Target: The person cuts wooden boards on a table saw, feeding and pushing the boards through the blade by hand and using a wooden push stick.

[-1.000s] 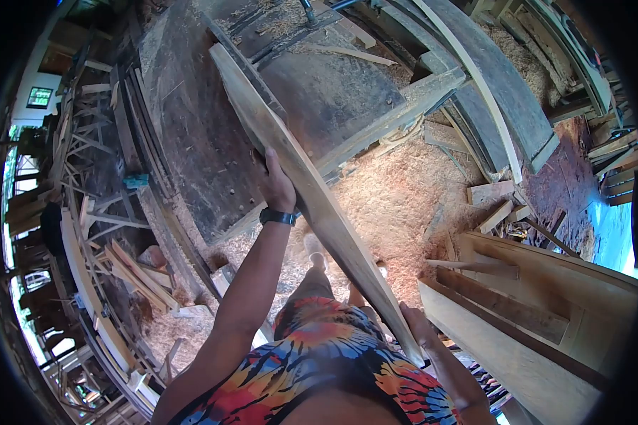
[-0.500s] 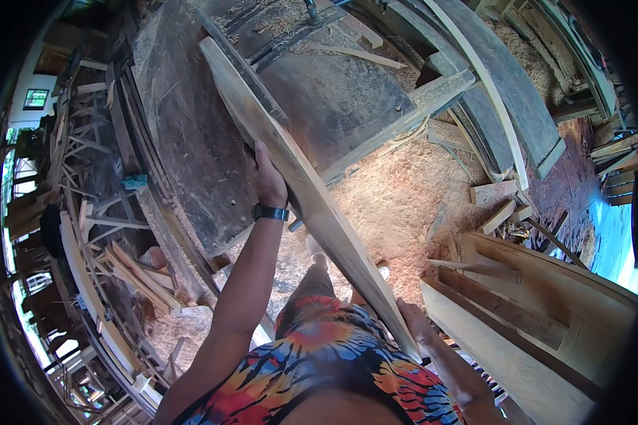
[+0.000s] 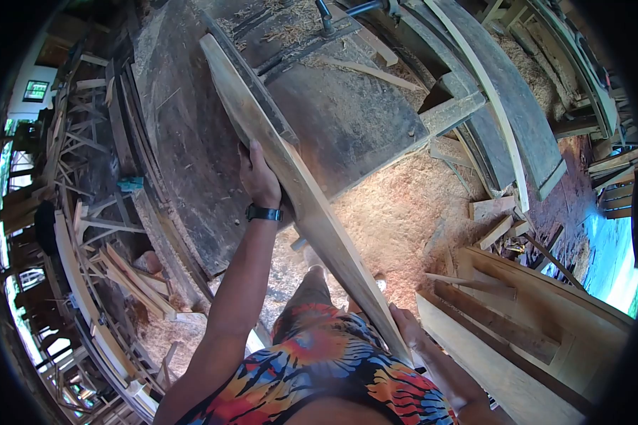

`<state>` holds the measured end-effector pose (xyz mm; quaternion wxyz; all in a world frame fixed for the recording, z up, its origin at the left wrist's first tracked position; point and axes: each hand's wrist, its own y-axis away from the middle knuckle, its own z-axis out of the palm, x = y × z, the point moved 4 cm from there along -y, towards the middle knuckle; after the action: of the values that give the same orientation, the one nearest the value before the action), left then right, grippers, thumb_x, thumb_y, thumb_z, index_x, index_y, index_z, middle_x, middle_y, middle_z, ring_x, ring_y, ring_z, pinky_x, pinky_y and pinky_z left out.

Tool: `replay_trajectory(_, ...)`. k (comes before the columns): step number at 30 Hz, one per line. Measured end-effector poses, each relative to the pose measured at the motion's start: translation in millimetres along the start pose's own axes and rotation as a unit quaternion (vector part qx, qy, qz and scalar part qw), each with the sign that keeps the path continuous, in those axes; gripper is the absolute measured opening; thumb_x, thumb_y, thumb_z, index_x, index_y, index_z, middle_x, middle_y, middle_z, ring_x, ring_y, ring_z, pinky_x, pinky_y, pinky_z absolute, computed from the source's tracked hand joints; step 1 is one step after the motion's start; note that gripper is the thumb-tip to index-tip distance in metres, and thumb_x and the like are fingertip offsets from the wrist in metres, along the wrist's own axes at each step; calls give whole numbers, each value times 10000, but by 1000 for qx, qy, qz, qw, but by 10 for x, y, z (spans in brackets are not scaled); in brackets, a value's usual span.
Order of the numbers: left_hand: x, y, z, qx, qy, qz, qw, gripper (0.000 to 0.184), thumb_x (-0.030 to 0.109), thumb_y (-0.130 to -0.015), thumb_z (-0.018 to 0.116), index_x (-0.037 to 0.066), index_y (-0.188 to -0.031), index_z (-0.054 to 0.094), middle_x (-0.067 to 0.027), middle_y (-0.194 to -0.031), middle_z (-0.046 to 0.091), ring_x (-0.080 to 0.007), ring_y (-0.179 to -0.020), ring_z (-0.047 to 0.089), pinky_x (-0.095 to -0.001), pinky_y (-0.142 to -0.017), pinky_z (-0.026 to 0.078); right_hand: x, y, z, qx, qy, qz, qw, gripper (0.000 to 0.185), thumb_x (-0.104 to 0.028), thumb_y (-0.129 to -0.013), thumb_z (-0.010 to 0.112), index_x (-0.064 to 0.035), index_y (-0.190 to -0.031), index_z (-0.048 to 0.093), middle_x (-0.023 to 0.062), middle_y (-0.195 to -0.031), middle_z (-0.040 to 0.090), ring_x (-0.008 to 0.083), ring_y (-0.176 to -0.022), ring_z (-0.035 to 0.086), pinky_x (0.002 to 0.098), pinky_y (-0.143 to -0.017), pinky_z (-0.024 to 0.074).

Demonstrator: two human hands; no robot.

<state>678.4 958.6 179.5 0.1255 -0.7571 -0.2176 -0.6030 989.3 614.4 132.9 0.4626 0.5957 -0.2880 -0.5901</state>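
Note:
A long shaped wooden piece (image 3: pixel 312 202) runs diagonally from the dark worktable (image 3: pixel 347 106) down to the front of my body. My left hand (image 3: pixel 260 177), with a black watch at the wrist, presses against the left side of the piece near its middle, thumb near the upper edge; its fingers are mostly hidden. My right hand (image 3: pixel 407 327) is closed on the near end. The far part of the piece lies against a dark straight fence (image 3: pixel 252 81) on the table.
Wood shavings (image 3: pixel 397 212) cover the floor. A wooden panel stack (image 3: pixel 517 340) stands at right, with offcuts (image 3: pixel 495 232) behind it. A curved strip (image 3: pixel 493 99) lies at upper right. Timber frames (image 3: pixel 92 212) fill the left. A metal clamp bar (image 3: pixel 324 15) stands on the table.
The wooden piece and both hands have shifted slightly left in view. The table's near edge and the metal bar show at changed positions as the view moved. Both hands keep their hold.

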Motion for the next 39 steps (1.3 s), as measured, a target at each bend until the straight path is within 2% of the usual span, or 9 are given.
replay_trajectory(2,111,-18,-4,13,2,-4,1000,708,456,-997,414,-97,-1429,324,-287,-1386,475,-339,-1243,518,-364,-1026,400,-30,-33,23,-2,3,1,1000,615,-475,-1023,363,59,-1093,658,149,-948,689,186,-893,593,338,-831,458)
replay_trajectory(7,-117,-349,-5,9,10,5,1000,720,466,-988,424,-105,-1418,339,-294,-1371,489,-355,-1237,525,-371,-1020,406,-313,-101,63,-7,21,0,1000,607,-470,-1023,361,56,-1139,642,166,-1006,684,198,-946,589,340,-876,441)
replay_trajectory(11,-120,-532,-19,16,-14,-15,1000,716,469,-984,432,-105,-1407,362,-293,-1353,509,-359,-1223,537,-375,-1014,412,-391,-233,89,-4,24,-9,1000,612,-471,-1020,361,61,-1122,645,170,-995,684,201,-942,588,339,-872,440)
replay_trajectory(22,-56,-1125,-21,49,-61,60,995,672,458,-970,462,-117,-1318,477,-285,-1289,565,-365,-1183,564,-373,-989,416,-880,-531,228,9,40,-25,999,663,-523,-999,356,59,-1007,674,153,-896,685,203,-863,594,346,-817,449)
replay_trajectory(26,-22,-1439,-24,40,-65,51,996,669,467,-964,466,-124,-1276,514,-295,-1253,583,-380,-1158,575,-381,-971,422,-990,-752,299,-9,11,-15,1000,656,-518,-1003,353,58,-1061,661,156,-922,684,208,-878,600,348,-827,451)
replay_trajectory(28,-101,-1664,-27,43,-66,58,995,679,478,-959,464,-121,-1276,516,-308,-1277,558,-396,-1185,550,-391,-992,408,-1187,-821,324,-48,23,-16,998,658,-519,-1006,348,58,-1105,648,159,-955,683,210,-898,604,348,-838,452)
replay_trajectory(31,-335,-2101,-76,48,-103,68,991,729,509,-942,469,-118,-1315,478,-327,-1350,484,-420,-1260,474,-406,-1049,363,-1509,-867,426,-30,4,-35,999,665,-522,-1009,343,60,-1114,647,162,-961,682,203,-917,606,341,-846,452)
replay_trajectory(35,-284,-2380,-64,92,-141,37,985,852,563,-909,484,-117,-1405,356,-340,-1462,336,-434,-1389,303,-417,-1140,262,-1705,-1080,504,-19,-9,-45,999,685,-533,-1006,343,69,-1047,668,156,-913,684,193,-891,611,335,-817,464)
replay_trajectory(39,-191,-2576,-43,98,-115,45,987,917,577,-891,505,-118,-1443,274,-334,-1494,284,-425,-1432,217,-416,-1162,224,-1939,-1216,544,-14,17,-49,999,703,-546,-1000,348,73,-988,680,150,-862,682,186,-841,620,332,-763,480)
